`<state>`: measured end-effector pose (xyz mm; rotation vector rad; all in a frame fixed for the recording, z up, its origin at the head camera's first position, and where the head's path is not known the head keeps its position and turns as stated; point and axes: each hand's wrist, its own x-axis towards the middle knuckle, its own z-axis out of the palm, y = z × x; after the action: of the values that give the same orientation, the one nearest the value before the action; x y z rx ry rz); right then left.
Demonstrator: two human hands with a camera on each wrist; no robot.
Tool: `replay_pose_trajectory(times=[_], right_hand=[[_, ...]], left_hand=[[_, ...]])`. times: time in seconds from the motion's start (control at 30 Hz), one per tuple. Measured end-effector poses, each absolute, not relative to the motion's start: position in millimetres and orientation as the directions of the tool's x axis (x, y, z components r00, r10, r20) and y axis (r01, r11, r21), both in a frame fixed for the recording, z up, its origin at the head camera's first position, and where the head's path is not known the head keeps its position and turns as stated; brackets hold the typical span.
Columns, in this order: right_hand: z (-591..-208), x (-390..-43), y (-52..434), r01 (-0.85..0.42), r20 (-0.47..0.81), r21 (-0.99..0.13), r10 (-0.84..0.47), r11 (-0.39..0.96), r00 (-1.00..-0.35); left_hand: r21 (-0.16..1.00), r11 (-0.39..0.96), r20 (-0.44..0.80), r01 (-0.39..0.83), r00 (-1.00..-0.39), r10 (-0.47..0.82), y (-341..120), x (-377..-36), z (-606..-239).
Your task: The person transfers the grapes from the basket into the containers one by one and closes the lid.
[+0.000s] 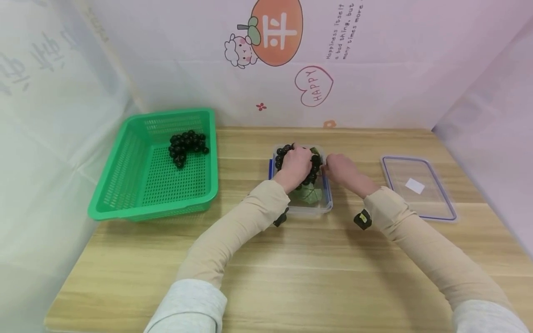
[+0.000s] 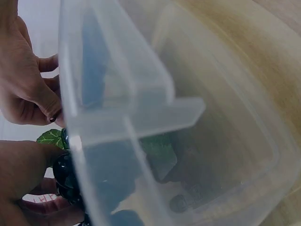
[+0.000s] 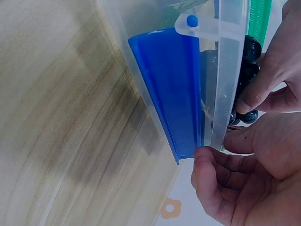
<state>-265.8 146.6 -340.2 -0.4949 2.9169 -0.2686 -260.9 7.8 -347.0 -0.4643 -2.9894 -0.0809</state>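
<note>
Left hand [image 1: 296, 163] fingers curled around dark grape bunch [image 1: 314, 163], pressing it into clear container [image 1: 309, 208]. Right hand [image 1: 342, 169] fingers bent, thumb touching container's right rim beside blue latch [image 3: 170, 89]. Step seems placing bunch inside. Next probably needs lid [image 1: 418, 187], lying right of container. Green basket [image 1: 125, 189], left of container, holds second bunch [image 1: 186, 145].
</note>
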Motion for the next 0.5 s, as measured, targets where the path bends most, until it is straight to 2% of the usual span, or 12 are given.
replay_pose_trajectory(times=[0.13,0.5], right_hand=[[-341.3,-266.9,148.4,-0.316,-0.13,-0.213,-0.347,0.925,-0.929],[-341.1,-266.2,149.0,-0.352,-0.093,-0.22,-0.379,0.91,-0.921]], left_hand=[[0.006,0.947,0.124,0.322,-0.94,0.318,8.2,-259.1,-342.0],[0.019,0.95,0.185,0.313,-0.935,0.304,7.0,-260.9,-334.3]])
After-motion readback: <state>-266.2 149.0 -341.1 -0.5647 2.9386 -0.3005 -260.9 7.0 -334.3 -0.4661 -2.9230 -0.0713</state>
